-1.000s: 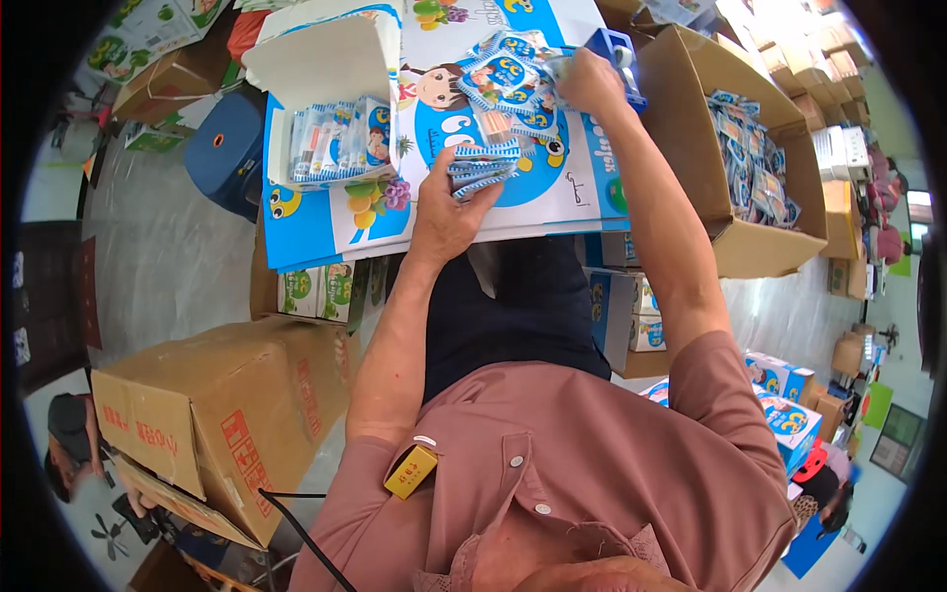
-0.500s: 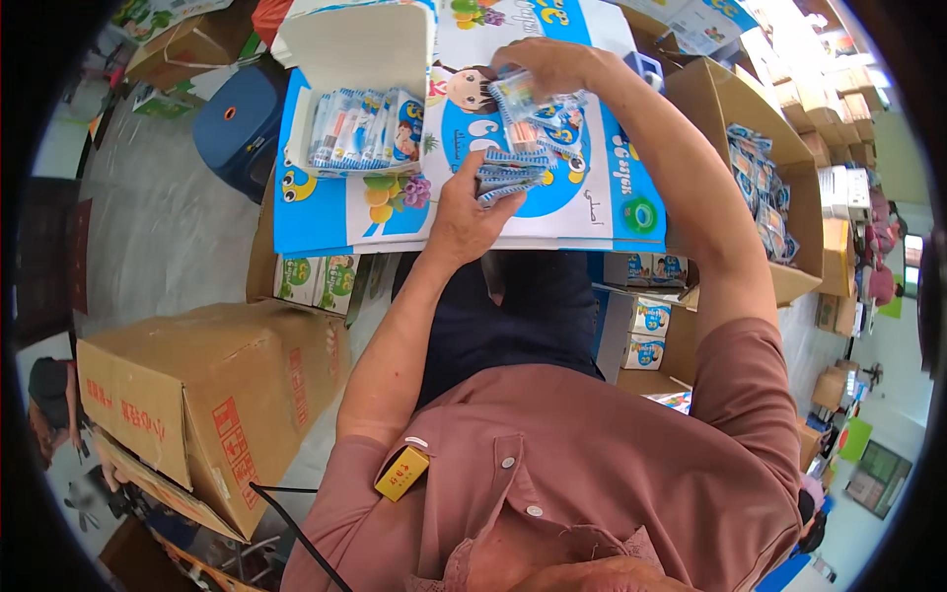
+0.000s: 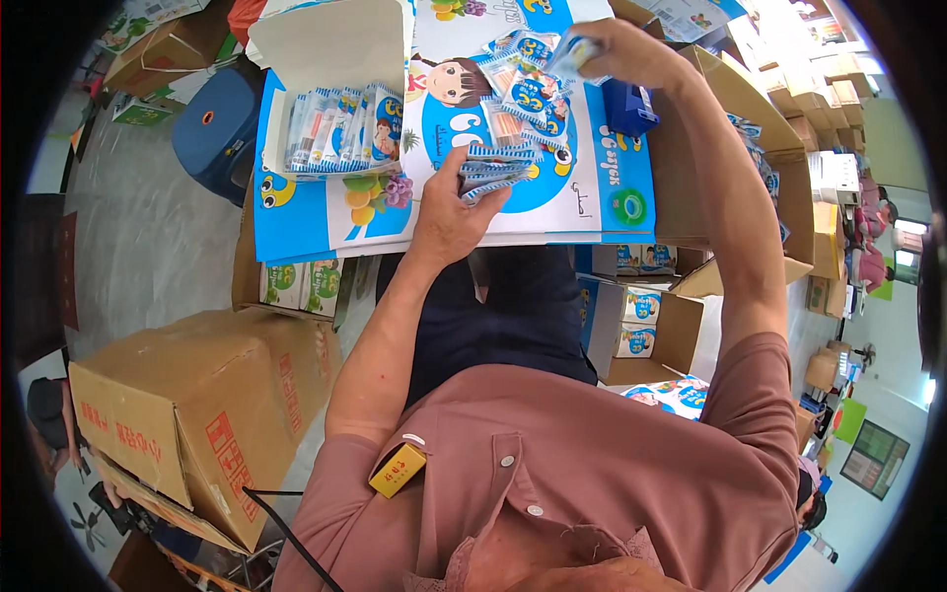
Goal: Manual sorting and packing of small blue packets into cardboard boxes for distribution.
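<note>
My left hand [image 3: 452, 215] is closed around a small stack of snack packets [image 3: 493, 170], their crimped edges facing up. Above the printed cardboard [image 3: 385, 222], my right hand [image 3: 636, 54] pinches another clear-and-blue packet [image 3: 574, 53]. Beneath and beside it lies a loose pile of the same packets [image 3: 533, 94]. To the left stands a white carton [image 3: 330, 44] with its lid flap raised. Inside it, a row of packets [image 3: 345, 128] is set on edge.
A blue block-like object [image 3: 629, 109] and a green tape roll [image 3: 629, 205] are at the cardboard's right side. Beyond is a large cardboard box [image 3: 794, 187] with more packets. A blue stool [image 3: 212, 133] and a big brown carton [image 3: 197, 395] stand left.
My right hand has lifted off the pile and moved right with a packet. My left hand keeps hold of its stack. The whole view has shifted slightly.
</note>
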Available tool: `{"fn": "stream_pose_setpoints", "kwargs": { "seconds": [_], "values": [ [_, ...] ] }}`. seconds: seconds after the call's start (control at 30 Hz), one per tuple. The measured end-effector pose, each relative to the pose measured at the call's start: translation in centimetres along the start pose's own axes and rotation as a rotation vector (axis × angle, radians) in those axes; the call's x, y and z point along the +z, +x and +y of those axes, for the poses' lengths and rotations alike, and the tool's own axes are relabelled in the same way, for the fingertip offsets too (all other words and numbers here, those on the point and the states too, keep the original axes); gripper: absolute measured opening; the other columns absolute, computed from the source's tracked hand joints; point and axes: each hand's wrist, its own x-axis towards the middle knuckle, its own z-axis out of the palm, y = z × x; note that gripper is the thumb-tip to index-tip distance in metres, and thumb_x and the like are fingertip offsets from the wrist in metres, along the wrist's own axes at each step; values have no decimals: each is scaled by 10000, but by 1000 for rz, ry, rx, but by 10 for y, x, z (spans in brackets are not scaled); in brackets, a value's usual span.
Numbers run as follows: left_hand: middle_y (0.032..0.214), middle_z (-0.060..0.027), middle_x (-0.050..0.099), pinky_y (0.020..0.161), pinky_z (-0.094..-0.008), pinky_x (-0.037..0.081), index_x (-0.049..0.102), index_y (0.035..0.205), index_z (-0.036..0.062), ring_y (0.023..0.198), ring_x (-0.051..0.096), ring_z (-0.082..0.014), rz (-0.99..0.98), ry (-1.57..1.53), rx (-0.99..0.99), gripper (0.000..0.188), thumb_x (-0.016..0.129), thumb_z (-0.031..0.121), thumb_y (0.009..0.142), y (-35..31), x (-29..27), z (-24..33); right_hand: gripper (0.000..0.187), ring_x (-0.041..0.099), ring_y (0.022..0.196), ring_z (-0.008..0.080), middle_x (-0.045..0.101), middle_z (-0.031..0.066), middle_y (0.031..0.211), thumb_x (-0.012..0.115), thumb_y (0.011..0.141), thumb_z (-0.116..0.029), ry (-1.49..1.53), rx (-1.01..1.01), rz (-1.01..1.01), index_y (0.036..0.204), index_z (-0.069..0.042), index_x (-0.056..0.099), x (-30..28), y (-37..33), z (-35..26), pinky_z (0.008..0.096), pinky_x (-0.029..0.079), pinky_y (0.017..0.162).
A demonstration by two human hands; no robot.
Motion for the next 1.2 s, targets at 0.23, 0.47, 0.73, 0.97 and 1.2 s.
{"fn": "stream_pose_setpoints", "kwargs": {
  "seconds": [0.23, 0.47, 0.73, 0.97, 1.2],
  "values": [
    [1112, -129, 755, 874, -315, 566, 562, 1223, -2, 1019, 727, -167, 18, 12, 11, 395, 773, 60, 896, -2, 0, -4, 547, 653, 1169, 334, 730, 162, 1171, 827, 784, -77, -479, -224, -321, 1303, -116, 658, 39, 24, -50, 438, 511, 1035],
    [1069, -97, 760, 889, -316, 568, 591, 1228, 4, 1000, 727, -172, -9, -2, 19, 396, 784, 32, 882, -3, -4, 1, 607, 667, 1123, 286, 741, 100, 1121, 879, 746, -77, -277, -160, -71, 1300, -82, 631, 30, -5, -52, 407, 522, 1016],
    [1624, -245, 227, 1119, -407, 430, 366, 1419, 13, 1457, 393, -328, -7, -82, 173, 741, 770, -39, 799, 2, 3, -1, 367, 656, 1069, 160, 676, 81, 1165, 664, 1018, -301, 957, -110, 319, 1292, -69, 590, 147, -68, -97, 321, 523, 941],
    [1577, -247, 326, 1115, -417, 445, 309, 1480, 32, 1423, 449, -335, 78, 139, 285, 900, 853, 8, 763, 0, 9, -6, 708, 606, 1194, 206, 643, 118, 1234, 282, 1079, -633, 1313, -42, 259, 1393, -49, 530, 156, -68, -144, 363, 468, 1044],
    [1260, -209, 650, 967, -390, 559, 455, 1318, 53, 1179, 683, -299, 50, 262, 142, 714, 896, 55, 757, -10, 13, -11, 657, 598, 1281, 315, 639, 221, 1367, 460, 1059, -530, 1047, 137, 386, 1475, -27, 539, 79, -51, -69, 424, 444, 1099]
  ]
}}
